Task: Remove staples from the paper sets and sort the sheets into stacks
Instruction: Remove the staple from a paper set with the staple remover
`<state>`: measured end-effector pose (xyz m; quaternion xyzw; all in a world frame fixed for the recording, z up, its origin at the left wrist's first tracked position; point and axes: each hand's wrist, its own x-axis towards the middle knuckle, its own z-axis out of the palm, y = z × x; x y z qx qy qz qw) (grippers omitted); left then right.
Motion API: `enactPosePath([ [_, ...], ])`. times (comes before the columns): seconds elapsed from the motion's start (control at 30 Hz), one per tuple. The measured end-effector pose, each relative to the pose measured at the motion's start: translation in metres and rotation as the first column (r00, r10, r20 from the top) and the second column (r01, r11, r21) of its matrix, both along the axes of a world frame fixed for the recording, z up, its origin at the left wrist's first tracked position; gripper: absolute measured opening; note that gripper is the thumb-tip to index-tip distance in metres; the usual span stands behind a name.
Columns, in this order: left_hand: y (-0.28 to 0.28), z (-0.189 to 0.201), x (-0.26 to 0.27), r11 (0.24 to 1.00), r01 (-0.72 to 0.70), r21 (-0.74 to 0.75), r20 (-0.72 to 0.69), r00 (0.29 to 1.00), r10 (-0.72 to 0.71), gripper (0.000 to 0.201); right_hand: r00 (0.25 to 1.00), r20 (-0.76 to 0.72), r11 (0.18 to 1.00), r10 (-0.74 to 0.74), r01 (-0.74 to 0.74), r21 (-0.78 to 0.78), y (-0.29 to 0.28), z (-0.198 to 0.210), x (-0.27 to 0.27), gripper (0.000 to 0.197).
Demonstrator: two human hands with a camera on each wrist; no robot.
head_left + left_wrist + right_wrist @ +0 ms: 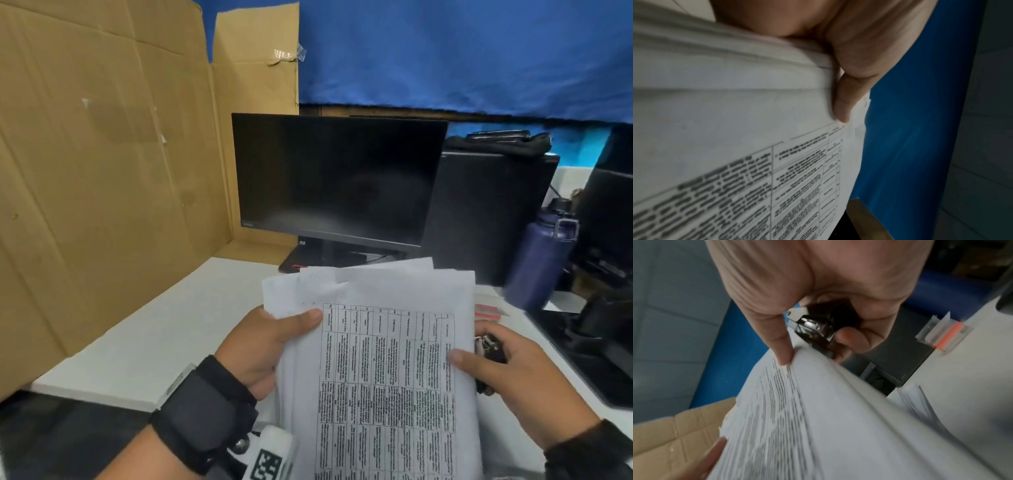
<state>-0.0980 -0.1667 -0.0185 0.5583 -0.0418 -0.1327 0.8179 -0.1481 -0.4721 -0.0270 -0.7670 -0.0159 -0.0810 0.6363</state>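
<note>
Holding: I have the paper bundle (383,370) up over the bench (164,329), long axis running away from me.
Left hand (263,349): grip clenched on its left edge.
Right hand (510,370): thumb pinching the right edge, staple remover (818,327) curled in the fingers, nearer the next staple, I judge.

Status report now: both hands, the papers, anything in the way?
Left hand grips paper stack. Right hand holds staple remover, thumb on stack edge. Nothing blocking.

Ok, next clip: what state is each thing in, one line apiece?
paper bundle: held up off the desk, printed table facing up, sheets fanned unevenly.
left hand: grips the bundle's left edge, thumb on top.
right hand: thumb on the bundle's right edge, fingers curled round the staple remover.
staple remover: in the right hand's grip.
monitor: screen dark.
water bottle: upright, capped.
</note>
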Motion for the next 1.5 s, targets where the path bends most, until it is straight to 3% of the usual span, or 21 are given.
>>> enactPosePath([
  [0.1,-0.001,-0.003,0.0,0.998,0.062,0.003,-0.015,0.998,-0.062,0.048,1.0,-0.001,0.998,-0.018,0.018,0.064,-0.003,-0.002,0.002,0.077],
  [0.23,-0.001,0.0,-0.001,0.991,0.129,-0.035,0.005,0.992,-0.129,0.047,1.0,0.015,0.993,-0.004,0.002,0.119,-0.004,0.002,0.003,0.088],
  [0.33,0.003,0.005,0.002,0.997,0.08,-0.007,0.083,0.993,-0.079,0.048,1.0,-0.001,0.999,0.003,-0.003,0.053,-0.005,0.007,0.001,0.067],
  [0.4,0.006,0.006,0.007,0.989,-0.06,0.137,0.159,0.987,0.037,0.039,1.0,0.004,0.999,-0.025,0.026,-0.023,-0.004,0.011,-0.002,0.033],
  [0.43,0.007,0.005,0.008,0.961,-0.11,0.253,0.218,0.974,0.054,0.031,0.999,0.011,0.995,-0.048,0.049,-0.084,-0.004,0.013,-0.002,0.026],
  [0.53,0.009,0.005,0.009,0.799,-0.08,0.596,0.295,0.947,-0.126,0.014,0.994,0.058,0.943,-0.094,0.108,-0.316,-0.008,0.016,0.001,0.019],
  [0.6,0.007,0.004,0.006,0.725,-0.019,0.689,0.255,0.942,-0.218,0.01,0.992,0.069,0.895,-0.104,0.124,-0.429,-0.007,0.026,0.004,0.016],
  [0.67,0.002,0.002,0.002,0.701,0.019,0.713,0.238,0.933,-0.268,0.006,0.994,0.057,0.866,-0.089,0.105,-0.49,-0.002,0.033,0.005,0.012],
  [0.77,-0.006,-0.008,0.0,0.769,0.012,0.64,0.203,0.962,-0.184,0.017,0.986,0.095,0.776,-0.14,0.169,-0.608,0.01,0.037,0.016,0.009],
  [0.87,-0.006,-0.026,0.006,0.888,-0.017,0.46,0.024,1.0,0.007,0.013,0.92,0.238,0.674,-0.311,0.39,-0.627,0.021,0.034,0.027,0.019],
  [0.9,-0.005,-0.031,0.008,0.916,-0.023,0.401,-0.048,0.998,0.046,0.014,0.908,0.261,0.683,-0.328,0.419,-0.598,0.028,0.035,0.028,0.021],
  [0.93,-0.004,-0.037,0.009,0.935,-0.032,0.354,-0.106,0.992,0.073,0.016,0.922,0.236,0.726,-0.308,0.388,-0.568,0.038,0.034,0.028,0.019],
  [1.0,-0.004,-0.044,0.01,0.963,-0.038,0.267,-0.195,0.976,0.092,0.024,0.983,0.119,0.775,-0.14,0.183,-0.605,0.063,0.025,0.027,0.014],
  [1.07,-0.005,-0.049,0.011,0.987,-0.012,0.163,-0.27,0.961,0.056,0.032,0.999,0.037,0.691,0.032,0.005,-0.723,0.088,0.012,0.026,0.011],
  [1.13,-0.005,-0.048,0.012,0.998,0.035,0.048,-0.33,0.944,-0.017,0.032,0.992,0.024,0.599,0.127,-0.057,-0.799,0.106,0.003,0.027,0.014],
  [1.27,-0.003,-0.043,0.012,0.989,0.112,-0.101,-0.329,0.934,-0.14,0.035,0.991,0.105,0.623,0.08,0.033,-0.781,0.118,-0.006,0.025,0.023],
  [1.5,-0.011,-0.039,0.005,0.998,0.066,0.018,-0.21,0.976,-0.061,0.024,0.966,0.259,0.679,0.01,0.183,-0.711,0.112,-0.014,0.012,0.019],
])
